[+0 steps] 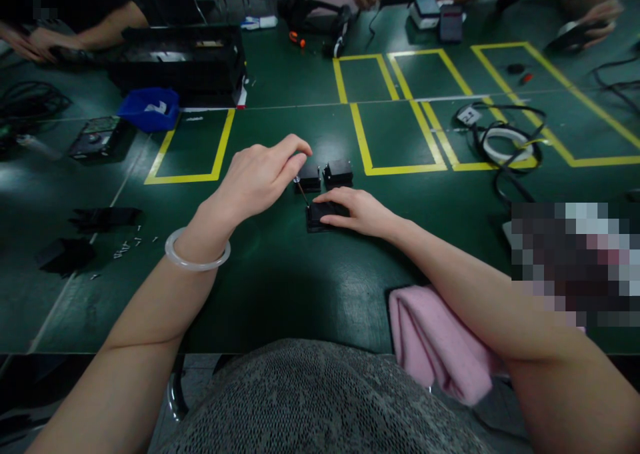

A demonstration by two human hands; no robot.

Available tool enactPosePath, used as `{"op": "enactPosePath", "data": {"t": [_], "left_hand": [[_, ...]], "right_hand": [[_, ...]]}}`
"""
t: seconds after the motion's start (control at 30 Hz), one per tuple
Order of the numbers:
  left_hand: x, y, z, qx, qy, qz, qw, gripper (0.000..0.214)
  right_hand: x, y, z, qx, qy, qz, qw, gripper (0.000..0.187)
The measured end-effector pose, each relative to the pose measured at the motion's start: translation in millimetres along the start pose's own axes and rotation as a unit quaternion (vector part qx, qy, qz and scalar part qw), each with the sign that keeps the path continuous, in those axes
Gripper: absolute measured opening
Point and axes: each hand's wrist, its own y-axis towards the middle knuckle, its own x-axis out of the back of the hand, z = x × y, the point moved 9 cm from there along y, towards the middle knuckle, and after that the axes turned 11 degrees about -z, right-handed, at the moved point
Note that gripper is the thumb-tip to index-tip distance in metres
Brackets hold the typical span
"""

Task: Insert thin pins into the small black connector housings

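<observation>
My left hand (267,174), with a pale bangle on its wrist, pinches a small screwdriver (303,193) between thumb and forefinger. The thin shaft slants down to the corner of a small black plastic block (315,219) on the green table. My right hand (357,211) grips that block, thumb on the near side and fingers over the top, hiding part of it. Just beyond stand two similar black blocks (339,173) side by side, the left one partly behind the screwdriver. Whether the tip sits in a screw is too small to tell.
Loose screws (123,249) and black parts (65,254) lie at left, with a blue bin (150,109) by a long black case (190,67) behind. Coiled cables (510,141) lie at right. A pink cloth (440,341) hangs over the near edge. Other people's hands work across the table.
</observation>
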Motion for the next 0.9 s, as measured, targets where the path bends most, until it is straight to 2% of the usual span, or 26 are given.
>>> {"op": "enactPosePath", "data": {"t": [0.4,0.6,0.9], "left_hand": [[-0.5,-0.2,-0.1,-0.010,-0.004,0.000,1.000,0.045],[-1.7,0.2,0.1,0.004,0.002,0.021,1.000,0.044],[-1.8,-0.2,0.1,-0.004,-0.005,0.011,1.000,0.044]], "right_hand": [[-0.1,-0.7,-1.5,0.000,-0.001,0.002,1.000,0.041],[0.0,-0.7,-1.0,-0.001,-0.002,0.003,1.000,0.042],[0.7,-0.6,-0.3,0.003,0.004,0.000,1.000,0.041]]}}
